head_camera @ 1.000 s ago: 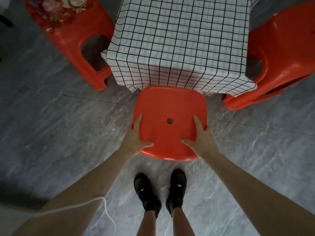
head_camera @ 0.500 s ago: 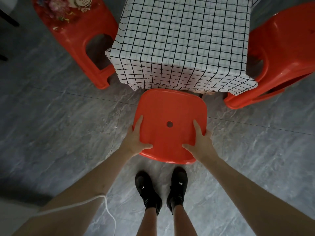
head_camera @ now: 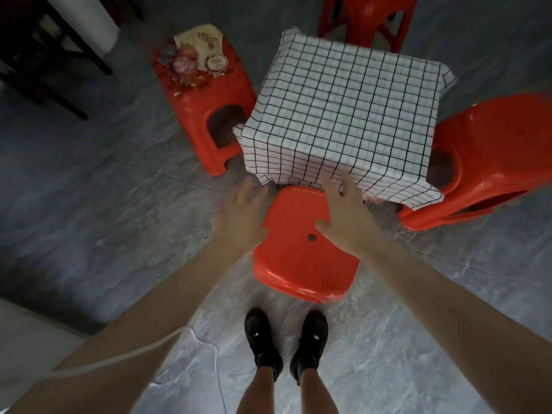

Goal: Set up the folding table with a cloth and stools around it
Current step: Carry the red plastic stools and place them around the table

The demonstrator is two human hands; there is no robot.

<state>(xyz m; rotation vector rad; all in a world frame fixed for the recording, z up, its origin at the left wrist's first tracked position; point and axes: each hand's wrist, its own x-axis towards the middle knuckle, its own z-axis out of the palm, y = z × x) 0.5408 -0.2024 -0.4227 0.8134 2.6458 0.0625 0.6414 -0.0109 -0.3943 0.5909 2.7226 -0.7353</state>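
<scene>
A small table under a white cloth with a black grid (head_camera: 343,106) stands in the middle of the view. A red plastic stool (head_camera: 298,264) sits at its near side, its far edge under the cloth's hem. My left hand (head_camera: 242,216) hovers open beside the stool's left edge, holding nothing. My right hand (head_camera: 346,213) is open above the stool's far right corner, fingers spread, close to the cloth's hem. Three more red stools stand around the table: left (head_camera: 209,121), right (head_camera: 490,162), far side (head_camera: 364,19).
The left stool carries a bunch of flowers and small decorated items (head_camera: 191,61). Dark furniture legs (head_camera: 44,64) stand at the far left. My black shoes (head_camera: 286,345) are just behind the near stool. A white cable (head_camera: 209,354) hangs by my left arm. Grey tile floor all around.
Both hands have let go of the near stool's seat and lifted forward, fingers open. The view has pulled back and tilted, showing more of the table and a far stool.
</scene>
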